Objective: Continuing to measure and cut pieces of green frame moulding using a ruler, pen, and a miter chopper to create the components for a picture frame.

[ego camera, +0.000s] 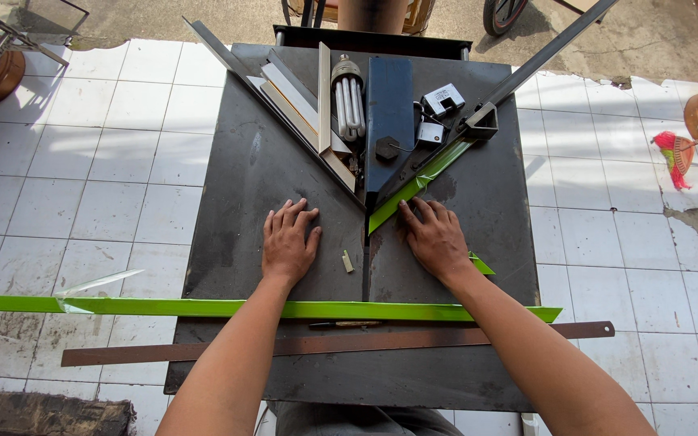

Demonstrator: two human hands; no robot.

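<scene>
From the head view, your left hand [288, 242] lies flat on the dark metal table [228, 186], fingers spread, holding nothing. Your right hand [436, 236] also lies open, its fingertips touching the short green strip [422, 182] that runs along the right guide rail [527, 69]. A long green strip [163, 307] crosses the table under your forearms, with a brown bar [527, 331] just nearer you.

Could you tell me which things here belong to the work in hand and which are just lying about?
In hand:
left hand, flat on the metal table
right hand, on the short green strip
long green strip

Lying about:
bulb
pale offcuts
rusty bar
pencil
broom
</scene>
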